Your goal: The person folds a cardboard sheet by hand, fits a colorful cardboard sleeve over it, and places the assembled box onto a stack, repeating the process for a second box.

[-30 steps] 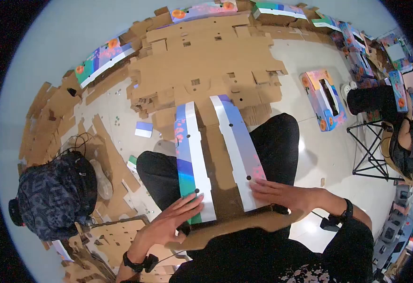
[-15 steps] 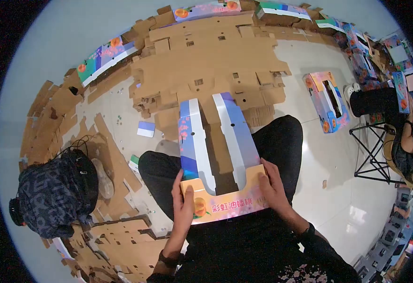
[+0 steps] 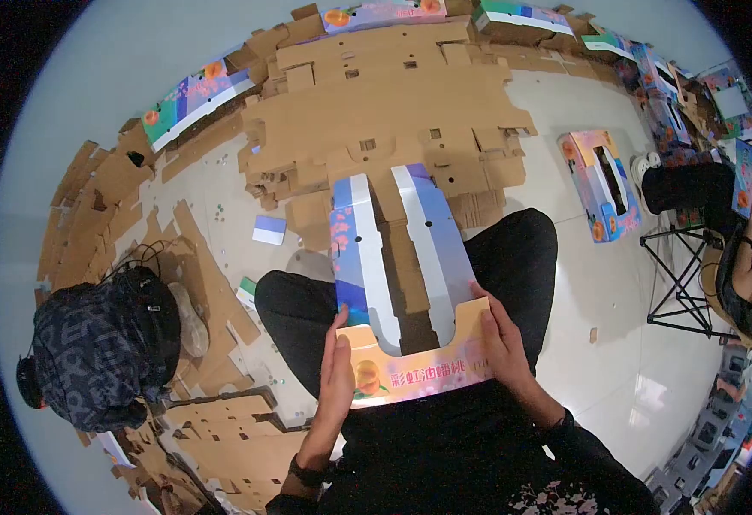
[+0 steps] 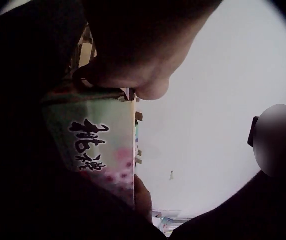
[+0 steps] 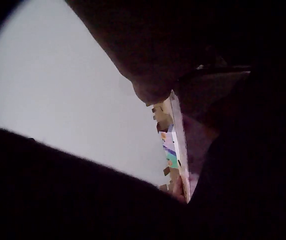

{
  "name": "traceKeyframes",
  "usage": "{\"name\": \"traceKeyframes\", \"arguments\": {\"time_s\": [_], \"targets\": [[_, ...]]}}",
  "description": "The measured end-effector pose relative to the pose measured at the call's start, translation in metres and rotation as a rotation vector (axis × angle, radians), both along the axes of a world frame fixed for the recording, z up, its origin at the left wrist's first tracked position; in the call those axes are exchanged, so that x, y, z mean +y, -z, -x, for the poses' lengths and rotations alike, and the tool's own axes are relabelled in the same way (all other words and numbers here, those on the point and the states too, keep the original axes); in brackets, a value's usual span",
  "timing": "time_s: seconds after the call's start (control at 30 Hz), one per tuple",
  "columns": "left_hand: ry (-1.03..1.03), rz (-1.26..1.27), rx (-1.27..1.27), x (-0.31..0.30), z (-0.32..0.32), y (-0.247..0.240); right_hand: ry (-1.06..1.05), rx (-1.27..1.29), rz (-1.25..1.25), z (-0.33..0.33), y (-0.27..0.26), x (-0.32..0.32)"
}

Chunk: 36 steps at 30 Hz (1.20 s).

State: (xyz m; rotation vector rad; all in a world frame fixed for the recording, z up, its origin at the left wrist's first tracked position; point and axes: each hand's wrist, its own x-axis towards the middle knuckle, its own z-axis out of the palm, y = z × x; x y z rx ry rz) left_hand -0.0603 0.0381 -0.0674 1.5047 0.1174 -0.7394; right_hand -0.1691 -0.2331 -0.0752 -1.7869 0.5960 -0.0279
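Observation:
A printed cardboard fruit box sits over the person's lap, with a peach picture and pink characters on its orange near-end panel. Two white-edged top flaps run lengthwise, leaving a long gap that shows the brown inside. My left hand grips the near left corner, thumb up on the orange panel. At the near right corner my right hand holds the box the same way. In the left wrist view, the box shows dark characters under the hand. The right wrist view is very dark; a thin edge of the box shows there.
Flat brown cardboard sheets are stacked ahead on the floor. Another finished-looking printed box stands at right, near a seated person and a folding stool. A dark backpack lies at left among cardboard scraps. Printed boxes line the wall.
A second ago both hands lay on the white flap edges, with the brown near-end panel folded out towards the body. That panel now stands folded over the flap ends, and both hands grip its corners.

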Motion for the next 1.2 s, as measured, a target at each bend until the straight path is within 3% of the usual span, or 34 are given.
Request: {"name": "traceKeyframes", "arguments": {"time_s": [0.07, 0.17, 0.27, 0.33, 0.43, 0.53, 0.63, 0.73, 0.83, 0.93, 1.0, 1.1, 1.2], "targets": [[-0.014, 0.025, -0.001, 0.001, -0.001, 0.009, 0.029, 0.003, -0.024, 0.000, 0.011, 0.000], [0.030, -0.237, -0.237, 0.002, -0.002, 0.025, 0.107, 0.022, -0.109, 0.006, 0.039, -0.003], [0.043, -0.150, -0.218, 0.007, -0.003, 0.041, 0.125, 0.068, -0.212, 0.000, 0.040, -0.005], [-0.019, -0.048, -0.052, 0.011, 0.001, 0.054, 0.124, 0.103, -0.262, -0.003, 0.030, -0.004], [-0.077, 0.065, 0.087, 0.006, -0.001, 0.042, 0.071, 0.134, -0.151, -0.005, 0.023, -0.006], [-0.135, 0.083, 0.087, -0.001, 0.002, 0.035, -0.020, 0.349, 0.229, -0.012, -0.018, 0.002], [-0.173, 0.093, 0.187, 0.001, 0.004, 0.034, -0.061, 0.260, 0.315, -0.005, -0.005, 0.000], [-0.156, 0.098, 0.235, 0.001, 0.003, 0.033, 0.070, 0.261, -0.082, -0.007, 0.015, -0.005], [-0.112, 0.087, 0.162, 0.006, 0.004, 0.035, 0.088, 0.296, -0.571, -0.003, 0.077, -0.036], [-0.078, 0.114, 0.024, 0.016, 0.015, 0.032, 0.005, 0.283, -0.747, -0.020, 0.043, -0.034], [-0.092, 0.128, -0.057, 0.020, 0.021, 0.016, -0.002, 0.124, -0.650, -0.025, 0.001, -0.032], [0.159, -0.217, -0.547, 0.029, 0.004, -0.014, -0.082, -0.056, -0.344, -0.034, -0.049, -0.034], [-0.011, -0.446, -0.932, 0.029, -0.057, -0.062, -0.315, -0.237, 0.133, -0.054, -0.105, -0.048]]}}
